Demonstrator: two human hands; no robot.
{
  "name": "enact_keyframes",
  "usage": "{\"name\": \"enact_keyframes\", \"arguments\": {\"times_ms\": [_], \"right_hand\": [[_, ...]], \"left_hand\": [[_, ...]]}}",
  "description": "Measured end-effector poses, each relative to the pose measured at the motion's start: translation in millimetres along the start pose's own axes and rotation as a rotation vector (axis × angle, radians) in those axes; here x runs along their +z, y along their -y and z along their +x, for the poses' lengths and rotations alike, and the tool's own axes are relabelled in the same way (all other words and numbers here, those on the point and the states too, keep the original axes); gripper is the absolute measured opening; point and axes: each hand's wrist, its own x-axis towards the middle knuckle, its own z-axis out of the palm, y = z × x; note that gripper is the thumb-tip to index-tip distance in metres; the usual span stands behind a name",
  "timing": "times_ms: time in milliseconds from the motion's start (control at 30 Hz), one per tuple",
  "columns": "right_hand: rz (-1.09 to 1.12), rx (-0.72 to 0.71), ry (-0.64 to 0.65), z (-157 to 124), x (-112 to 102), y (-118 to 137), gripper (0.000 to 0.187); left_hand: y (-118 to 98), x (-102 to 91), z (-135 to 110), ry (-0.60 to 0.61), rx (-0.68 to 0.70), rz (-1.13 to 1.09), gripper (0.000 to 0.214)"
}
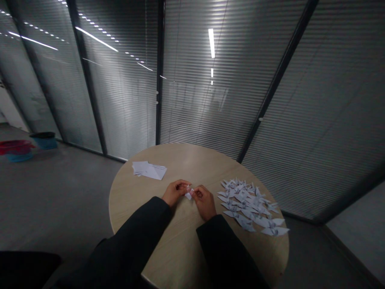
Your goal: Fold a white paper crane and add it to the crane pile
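Observation:
My left hand [173, 192] and my right hand [205, 201] meet at the middle of a round wooden table [180, 249]. Both pinch a small folded white paper piece [189, 194] between their fingertips, just above the tabletop. Dark sleeves cover both arms. To the right of my right hand lies a spread of several folded white paper figures [250, 205]. A small stack of flat white paper sheets [149, 169] rests on the far left part of the table.
Glass walls with closed blinds [210, 100] stand behind the table. On the grey floor at far left sit a red basin [13, 147] and a blue basin [44, 140]. A dark object [27, 269] fills the bottom left corner.

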Motion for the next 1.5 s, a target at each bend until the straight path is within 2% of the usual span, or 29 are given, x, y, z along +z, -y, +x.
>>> {"name": "enact_keyframes", "arguments": {"times_ms": [267,633,1067,1500], "right_hand": [[0.109,0.043,0.034,1,2,-6,0.018],[0.097,-0.005,0.061,-1,5,-1,0.010],[0.014,-0.055,0.037,-2,1,2,0.016],[-0.010,-0.063,0.061,-2,-2,5,0.015]], "left_hand": [[1,1.5,0,-0.003,-0.029,-0.005,0.046],[2,-0.7,0,0.002,0.026,0.095,0.044],[-12,4.8,-6,0.057,0.008,0.152,0.045],[-9,3.5,-6,0.055,0.048,0.168,0.040]]}}
